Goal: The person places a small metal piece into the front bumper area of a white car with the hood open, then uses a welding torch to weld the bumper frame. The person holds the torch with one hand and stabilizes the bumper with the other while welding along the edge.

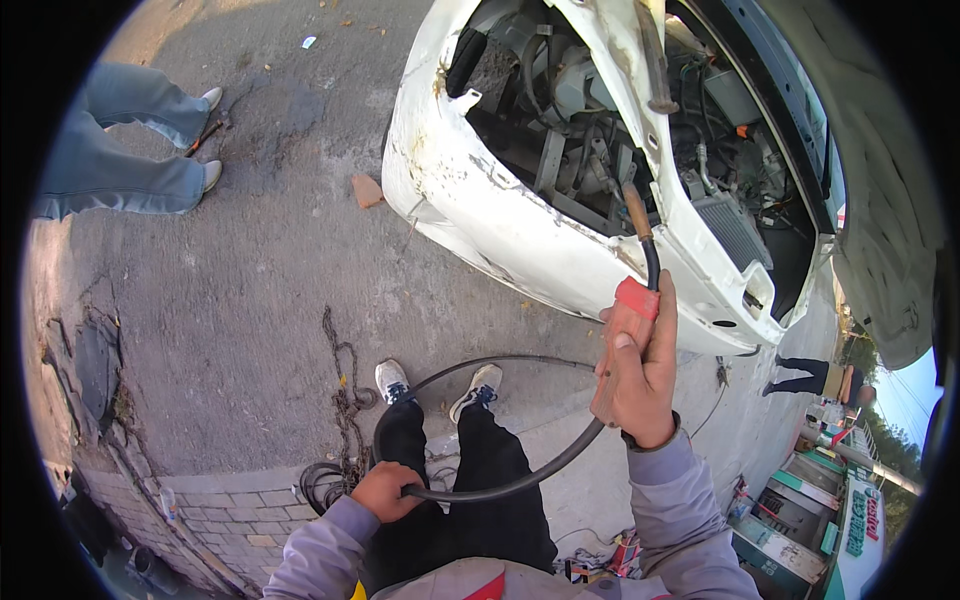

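My right hand is wrapped round the handle of a welding torch, red at its upper end, with a bent black neck. Its copper-coloured nozzle points up over the white front end of a car, at the edge of the headlight opening; whether it touches cannot be told. From the handle's lower end a thick black cable curves leftward across my legs. My left hand is closed on that cable near my left thigh. The cable loops on round past my shoes.
The raised hood hangs at the right above the exposed engine bay. A rusty chain and coiled cable lie left of my feet. A brick piece lies by the car. People stand at far left and right.
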Demonstrator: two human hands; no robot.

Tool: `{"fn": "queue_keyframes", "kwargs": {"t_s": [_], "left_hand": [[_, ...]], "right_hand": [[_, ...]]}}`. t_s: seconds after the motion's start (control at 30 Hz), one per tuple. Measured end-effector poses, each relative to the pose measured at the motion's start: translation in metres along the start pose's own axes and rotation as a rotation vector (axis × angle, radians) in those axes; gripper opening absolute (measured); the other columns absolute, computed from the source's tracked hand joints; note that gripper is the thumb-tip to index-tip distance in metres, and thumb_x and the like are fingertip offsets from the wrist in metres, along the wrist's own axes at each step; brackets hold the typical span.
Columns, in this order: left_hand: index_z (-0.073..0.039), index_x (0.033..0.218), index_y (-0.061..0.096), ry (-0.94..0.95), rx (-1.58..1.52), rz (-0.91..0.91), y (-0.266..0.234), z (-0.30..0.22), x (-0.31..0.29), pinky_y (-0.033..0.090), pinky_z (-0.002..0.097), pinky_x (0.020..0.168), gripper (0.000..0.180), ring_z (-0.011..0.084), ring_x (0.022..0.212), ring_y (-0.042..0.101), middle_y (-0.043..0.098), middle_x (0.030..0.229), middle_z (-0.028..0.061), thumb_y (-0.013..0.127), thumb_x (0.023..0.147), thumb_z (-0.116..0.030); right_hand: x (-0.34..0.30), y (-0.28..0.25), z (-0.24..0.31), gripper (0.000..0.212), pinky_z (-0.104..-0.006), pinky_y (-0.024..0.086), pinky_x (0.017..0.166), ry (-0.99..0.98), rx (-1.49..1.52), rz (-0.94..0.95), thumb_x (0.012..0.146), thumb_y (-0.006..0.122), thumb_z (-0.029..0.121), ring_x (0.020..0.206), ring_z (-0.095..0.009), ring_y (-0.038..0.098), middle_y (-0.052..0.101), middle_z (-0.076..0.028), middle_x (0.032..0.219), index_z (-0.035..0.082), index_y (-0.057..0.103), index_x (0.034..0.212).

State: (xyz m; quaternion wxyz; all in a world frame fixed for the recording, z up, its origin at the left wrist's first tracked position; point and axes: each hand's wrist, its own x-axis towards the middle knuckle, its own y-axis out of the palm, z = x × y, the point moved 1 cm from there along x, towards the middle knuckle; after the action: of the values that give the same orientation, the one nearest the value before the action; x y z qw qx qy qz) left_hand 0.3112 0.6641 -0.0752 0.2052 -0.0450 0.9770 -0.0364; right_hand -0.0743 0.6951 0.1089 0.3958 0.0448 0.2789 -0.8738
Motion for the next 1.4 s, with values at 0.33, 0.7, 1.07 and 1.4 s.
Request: {"fn": "queue_keyframes", "kwargs": {"t_s": [0.33,0.7,1.07,1.4], "left_hand": [[-0.010,0.091,0.075,0.065,0.020,0.048,-0.007,0.000,0.004,0.052,0.0484,0.078,0.015,0.0375,0.085,0.068,0.072,0.084,0.0132,0.075,0.076,-0.016],[-0.009,0.089,0.075,0.085,0.016,0.074,-0.031,-0.006,0.000,0.052,0.0478,0.076,0.012,0.0390,0.083,0.069,0.073,0.083,0.0139,0.076,0.082,-0.018],[-0.013,0.089,0.074,0.123,0.184,0.096,-0.055,-0.025,0.012,0.049,0.0460,0.082,0.014,0.0338,0.086,0.066,0.070,0.082,0.0090,0.078,0.077,-0.020],[-0.014,0.089,0.073,0.132,0.248,0.249,-0.088,-0.034,0.044,0.050,0.0460,0.081,0.014,0.0322,0.086,0.067,0.070,0.083,0.0087,0.077,0.077,-0.020]], "right_hand": [[0.007,0.009,0.012,0.078,-0.0288,0.055,0.065,0.130,0.067,0.039,0.102,0.049,0.000,0.076,-0.011,0.059,0.062,-0.013,0.127,0.012,0.013,0.170],[0.006,0.008,0.011,0.079,-0.0311,0.057,0.066,0.193,0.165,0.090,0.102,0.048,-0.001,0.090,-0.015,0.064,0.061,-0.014,0.126,0.015,0.012,0.171],[-0.026,-0.014,-0.040,0.078,-0.0417,0.056,0.054,0.218,1.296,0.332,0.097,0.064,0.019,0.063,-0.026,0.065,0.064,-0.026,0.116,0.032,0.029,0.165],[-0.002,-0.023,-0.064,0.077,-0.0417,0.055,0.055,0.196,1.510,0.594,0.093,0.061,0.012,0.057,-0.031,0.060,0.059,-0.041,0.113,0.037,0.040,0.162]]}}
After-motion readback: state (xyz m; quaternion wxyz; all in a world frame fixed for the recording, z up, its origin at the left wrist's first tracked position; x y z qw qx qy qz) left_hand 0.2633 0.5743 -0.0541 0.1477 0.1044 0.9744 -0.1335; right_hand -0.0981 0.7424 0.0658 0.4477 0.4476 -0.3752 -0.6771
